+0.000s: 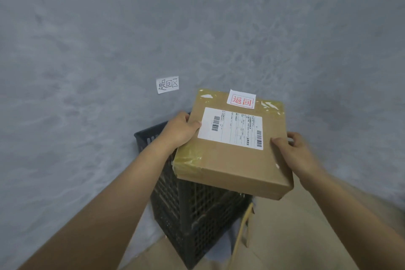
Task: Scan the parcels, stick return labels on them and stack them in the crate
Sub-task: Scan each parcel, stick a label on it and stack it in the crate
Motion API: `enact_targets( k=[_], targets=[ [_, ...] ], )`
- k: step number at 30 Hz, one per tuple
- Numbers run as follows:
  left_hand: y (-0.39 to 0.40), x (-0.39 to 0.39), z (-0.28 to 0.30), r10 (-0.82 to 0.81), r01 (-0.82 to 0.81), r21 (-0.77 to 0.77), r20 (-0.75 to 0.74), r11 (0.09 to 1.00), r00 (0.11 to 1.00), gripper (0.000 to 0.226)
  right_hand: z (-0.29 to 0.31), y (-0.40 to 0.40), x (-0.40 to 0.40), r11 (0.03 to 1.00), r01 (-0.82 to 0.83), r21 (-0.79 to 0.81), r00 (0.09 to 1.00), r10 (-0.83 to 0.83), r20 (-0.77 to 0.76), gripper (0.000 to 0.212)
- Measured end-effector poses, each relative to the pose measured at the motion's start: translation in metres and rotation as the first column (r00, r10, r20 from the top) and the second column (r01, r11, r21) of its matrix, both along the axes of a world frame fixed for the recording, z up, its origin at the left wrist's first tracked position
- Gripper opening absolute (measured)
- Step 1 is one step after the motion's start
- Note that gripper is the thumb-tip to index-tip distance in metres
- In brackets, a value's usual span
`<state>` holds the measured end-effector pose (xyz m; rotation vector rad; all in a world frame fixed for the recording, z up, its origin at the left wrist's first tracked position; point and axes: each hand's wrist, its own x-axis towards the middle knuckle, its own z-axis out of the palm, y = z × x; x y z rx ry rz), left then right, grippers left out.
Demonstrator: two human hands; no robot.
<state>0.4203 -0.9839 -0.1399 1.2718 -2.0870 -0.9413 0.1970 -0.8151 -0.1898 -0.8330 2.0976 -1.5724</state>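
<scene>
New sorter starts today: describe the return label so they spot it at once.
Start at the black mesh crate on the grey floor. Both hands hold a cardboard parcel above it. The return label sits at its far edge: small, white, red boxed characters, unlike the larger barcoded shipping label.

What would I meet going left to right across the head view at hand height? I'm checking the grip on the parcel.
Left hand gripping the parcel's left edge → shipping label on top of the parcel → right hand gripping its right edge.
</scene>
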Motion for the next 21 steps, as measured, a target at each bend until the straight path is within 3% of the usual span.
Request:
enact_targets(
  k=[2,7,12,15,21],
  targets=[
    [-0.034,-0.012,0.000,0.024,-0.024,-0.018,-0.003,1.000,1.000,0.023,-0.003,-0.039,-0.014,1.000,-0.023,-0.003,1.000,0.023,0.015,0.048],
    [-0.111,-0.031,0.012,0.102,-0.100,-0.037,0.048,0.994,0.994,0.037,-0.005,-0.132,-0.037,0.995,-0.093,0.016,0.993,0.092,0.074,0.053],
    [-0.175,-0.041,0.017,0.152,-0.153,-0.102,-0.010,0.983,0.988,0.021,-0.014,-0.200,-0.041,0.982,-0.178,0.069,0.971,0.164,0.171,0.058],
    [-0.214,-0.057,0.007,0.105,-0.094,-0.114,0.102,0.989,0.989,0.028,-0.029,-0.231,-0.043,0.967,-0.213,0.140,0.946,0.168,0.278,0.057],
    [-0.285,-0.090,-0.045,0.020,-0.011,-0.030,0.298,0.999,0.954,0.034,-0.057,-0.279,-0.051,0.929,-0.183,0.323,0.940,0.068,0.335,0.052]
  ],
)
